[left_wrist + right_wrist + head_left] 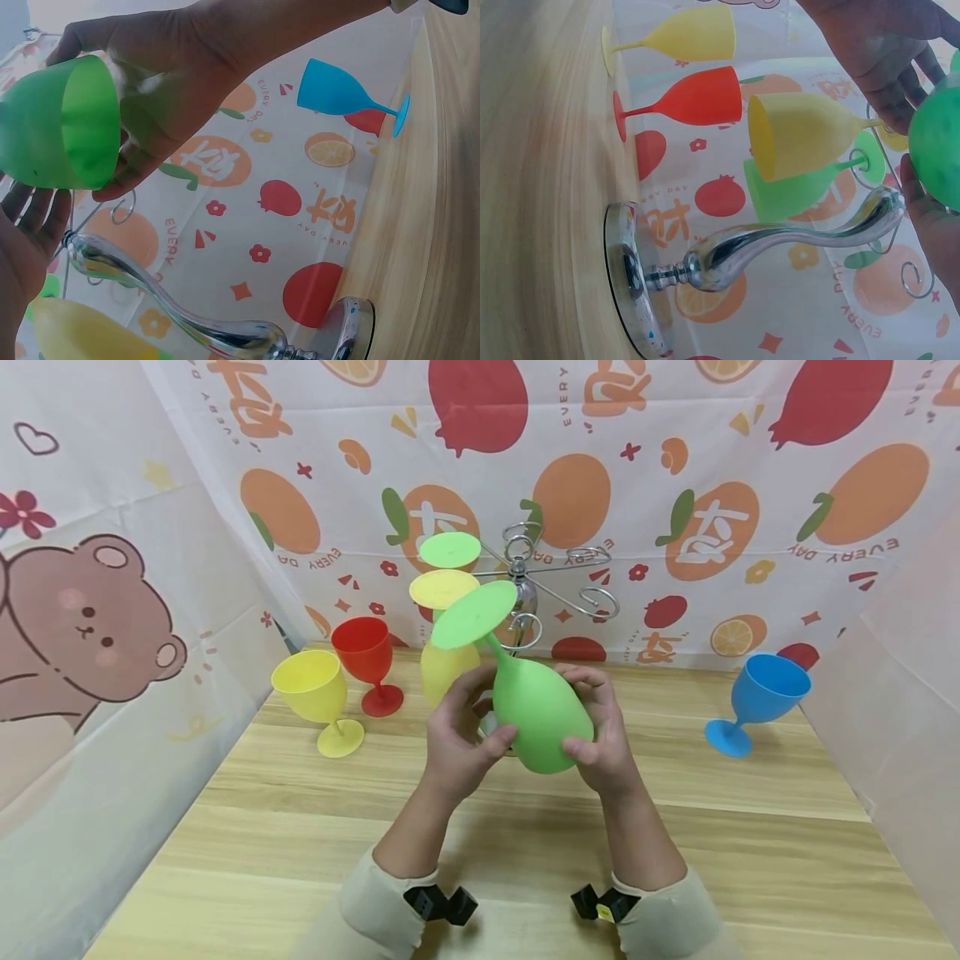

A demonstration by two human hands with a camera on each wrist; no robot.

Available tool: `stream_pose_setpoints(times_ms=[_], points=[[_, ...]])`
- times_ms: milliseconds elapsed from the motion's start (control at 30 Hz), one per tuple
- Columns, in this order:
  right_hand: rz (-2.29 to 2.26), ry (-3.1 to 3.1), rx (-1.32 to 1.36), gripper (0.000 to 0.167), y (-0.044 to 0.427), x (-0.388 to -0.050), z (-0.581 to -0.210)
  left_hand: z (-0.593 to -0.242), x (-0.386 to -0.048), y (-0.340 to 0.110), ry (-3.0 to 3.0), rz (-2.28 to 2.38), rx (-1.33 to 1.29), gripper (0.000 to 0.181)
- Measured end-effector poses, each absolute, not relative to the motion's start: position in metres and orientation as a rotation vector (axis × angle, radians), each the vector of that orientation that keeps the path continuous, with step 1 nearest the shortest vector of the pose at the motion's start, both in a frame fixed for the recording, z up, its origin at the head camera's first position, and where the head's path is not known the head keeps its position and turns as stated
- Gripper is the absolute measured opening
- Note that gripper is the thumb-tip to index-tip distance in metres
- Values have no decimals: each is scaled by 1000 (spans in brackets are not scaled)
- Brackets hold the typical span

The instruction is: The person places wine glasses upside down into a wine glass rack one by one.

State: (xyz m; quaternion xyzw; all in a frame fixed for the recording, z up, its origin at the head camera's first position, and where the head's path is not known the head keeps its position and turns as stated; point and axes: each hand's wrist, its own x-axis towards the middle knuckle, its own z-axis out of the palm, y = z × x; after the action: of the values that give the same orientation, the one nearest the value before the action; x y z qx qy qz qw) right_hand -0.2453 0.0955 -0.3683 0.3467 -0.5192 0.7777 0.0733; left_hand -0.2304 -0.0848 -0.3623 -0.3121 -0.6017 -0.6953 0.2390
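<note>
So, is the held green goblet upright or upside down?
The green goblet is upside down and tilted: its foot is above its bowl.

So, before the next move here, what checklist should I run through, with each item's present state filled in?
1. Left grip and right grip both on the held green goblet: ok.
2. Held green goblet inverted, foot uppermost: ok, though tilted.
3. Hung yellow goblet and hung green goblet upside down on the rack: ok.
4. Bare hooks on the rack's right side in the head view: ok.
5. Held green goblet's stem clear of the rack: cannot tell.
6. Standing yellow goblet, red goblet and blue goblet upright on the table: ok.
</note>
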Motion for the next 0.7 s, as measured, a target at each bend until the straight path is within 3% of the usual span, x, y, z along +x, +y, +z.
stream_pose_setpoints(times_ms=[700], points=[[2070, -1766, 1187, 74, 104, -249, -367, -363, -232, -81, -1607, -1848, -789, 75]])
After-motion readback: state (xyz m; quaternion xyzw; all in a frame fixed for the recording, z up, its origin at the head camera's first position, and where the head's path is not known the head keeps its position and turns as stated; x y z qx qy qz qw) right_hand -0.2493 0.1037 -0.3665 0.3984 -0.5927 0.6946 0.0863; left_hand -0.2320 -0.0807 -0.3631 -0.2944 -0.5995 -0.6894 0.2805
